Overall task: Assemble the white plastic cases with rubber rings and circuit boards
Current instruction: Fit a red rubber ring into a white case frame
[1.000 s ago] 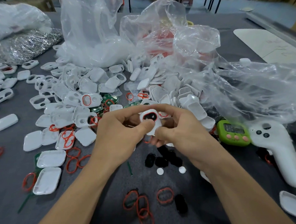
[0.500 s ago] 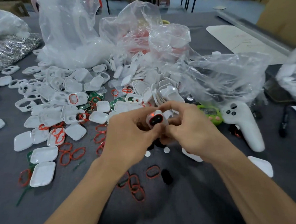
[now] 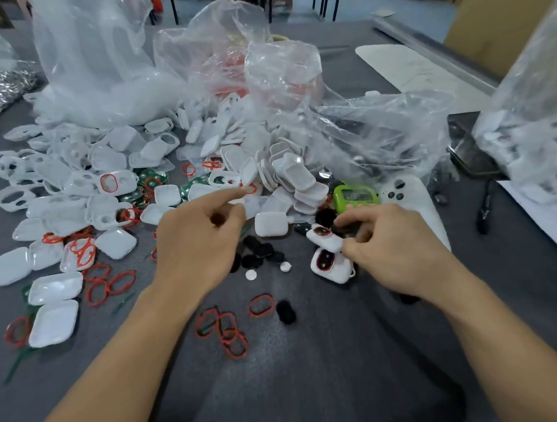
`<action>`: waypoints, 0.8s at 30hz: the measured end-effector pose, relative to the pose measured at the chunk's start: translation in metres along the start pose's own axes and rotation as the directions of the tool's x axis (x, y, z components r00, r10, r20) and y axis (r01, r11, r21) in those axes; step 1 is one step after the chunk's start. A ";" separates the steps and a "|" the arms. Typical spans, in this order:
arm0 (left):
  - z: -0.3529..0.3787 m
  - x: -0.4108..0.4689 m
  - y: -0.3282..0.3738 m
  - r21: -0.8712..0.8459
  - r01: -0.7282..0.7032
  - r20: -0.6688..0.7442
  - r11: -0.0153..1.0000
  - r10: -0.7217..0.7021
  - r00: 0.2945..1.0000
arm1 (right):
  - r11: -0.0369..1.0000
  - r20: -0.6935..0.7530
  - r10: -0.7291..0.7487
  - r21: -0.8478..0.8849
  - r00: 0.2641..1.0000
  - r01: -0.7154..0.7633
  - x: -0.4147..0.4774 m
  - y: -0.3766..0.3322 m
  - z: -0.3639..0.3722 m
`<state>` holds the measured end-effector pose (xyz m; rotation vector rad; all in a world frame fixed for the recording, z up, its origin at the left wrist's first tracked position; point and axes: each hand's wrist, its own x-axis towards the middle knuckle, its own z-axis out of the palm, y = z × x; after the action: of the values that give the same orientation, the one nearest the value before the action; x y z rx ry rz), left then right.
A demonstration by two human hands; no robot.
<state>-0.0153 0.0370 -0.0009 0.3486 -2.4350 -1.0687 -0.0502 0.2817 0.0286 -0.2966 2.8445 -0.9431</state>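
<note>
My right hand pinches an assembled white case with a red ring and a dark window, holding it just above a second assembled case that lies on the grey table. My left hand holds nothing. Its index finger stretches out toward the pile of white case halves, and the other fingers are loosely bent. Green circuit boards lie among the shells at the centre left. Loose red rubber rings are scattered in front of my hands.
A closed white case sits between my hands. Black pads and small white discs lie nearby. A green timer and a white controller stand at the right. Crumpled clear plastic bags rise behind the pile.
My hands have parted. The left let go of the case and moved toward the pile. The right carried the case down and to the right, over the other assembled one.
</note>
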 end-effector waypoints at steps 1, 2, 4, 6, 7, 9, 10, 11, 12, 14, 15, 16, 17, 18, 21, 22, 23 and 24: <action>0.000 0.001 -0.001 0.056 0.001 -0.033 0.998 0.000 0.999 | 1.000 -0.046 -0.001 -0.013 0.999 0.000 0.003 -0.002 0.001; -0.001 0.003 -0.003 0.117 0.000 -0.063 0.993 0.007 0.998 | 1.000 -0.107 -0.010 -0.029 0.994 0.007 0.007 -0.004 0.002; -0.002 0.011 -0.011 0.249 0.000 -0.065 0.969 0.017 0.998 | 0.997 -0.213 -0.060 -0.063 0.975 0.047 0.019 -0.015 0.004; -0.003 0.019 -0.022 0.353 -0.007 0.036 0.936 -0.006 0.999 | 0.989 -0.214 -0.137 -0.092 0.967 0.120 0.036 -0.033 0.009; -0.004 0.021 -0.026 0.378 -0.027 0.103 0.925 -0.013 0.995 | 0.981 -0.179 -0.175 -0.114 0.968 0.156 0.046 -0.042 0.013; -0.005 0.024 -0.034 0.394 -0.080 0.202 0.915 -0.002 0.979 | 0.955 -0.070 -0.234 -0.202 0.970 0.216 0.067 -0.058 0.023; -0.005 0.025 -0.037 0.397 -0.105 0.234 0.912 0.010 0.972 | 0.936 -0.008 -0.255 -0.254 0.967 0.245 0.077 -0.064 0.030; -0.006 0.026 -0.039 0.395 -0.125 0.251 0.910 0.024 0.968 | 0.917 0.042 -0.275 -0.288 0.960 0.276 0.085 -0.071 0.037; -0.006 0.028 -0.040 0.386 -0.135 0.247 0.913 0.039 0.968 | 0.907 0.064 -0.296 -0.295 0.953 0.301 0.092 -0.077 0.044; -0.006 0.033 -0.042 0.370 -0.139 0.191 0.919 0.072 0.979 | 0.919 0.020 -0.308 -0.251 0.951 0.303 0.104 -0.086 0.054; -0.007 0.036 -0.043 0.366 -0.132 0.148 0.921 0.082 0.986 | 0.929 -0.024 -0.306 -0.225 0.952 0.293 0.109 -0.089 0.058; -0.008 0.038 -0.045 0.345 -0.112 0.099 0.932 0.083 0.992 | 0.934 -0.049 -0.301 -0.215 0.952 0.284 0.114 -0.092 0.062; -0.009 0.040 -0.045 0.299 -0.077 0.052 0.951 0.064 0.997 | 0.934 -0.038 -0.295 -0.223 0.955 0.280 0.118 -0.094 0.066; -0.010 0.041 -0.046 0.236 -0.026 0.019 0.971 0.022 1.000 | 0.926 0.000 -0.296 -0.244 0.955 0.287 0.123 -0.096 0.070; -0.012 0.043 -0.047 -0.036 0.169 0.031 0.985 -0.168 0.985 | 0.906 0.071 -0.322 -0.266 0.944 0.329 0.134 -0.102 0.081; -0.014 0.043 -0.046 -0.167 0.236 0.056 0.957 -0.229 0.972 | 0.910 0.051 -0.327 -0.254 0.944 0.329 0.135 -0.104 0.082; -0.015 0.044 -0.045 -0.267 0.283 0.061 0.921 -0.277 0.959 | 0.911 0.006 -0.338 -0.247 0.941 0.329 0.137 -0.106 0.082; -0.018 0.045 -0.045 -0.309 0.291 0.035 0.906 -0.295 0.955 | 0.911 -0.059 -0.355 -0.243 0.933 0.332 0.137 -0.110 0.082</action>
<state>-0.0430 -0.0221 -0.0103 0.6262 -2.1971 -1.5489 -0.1520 0.1174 0.0216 -0.8230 3.0602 -0.6909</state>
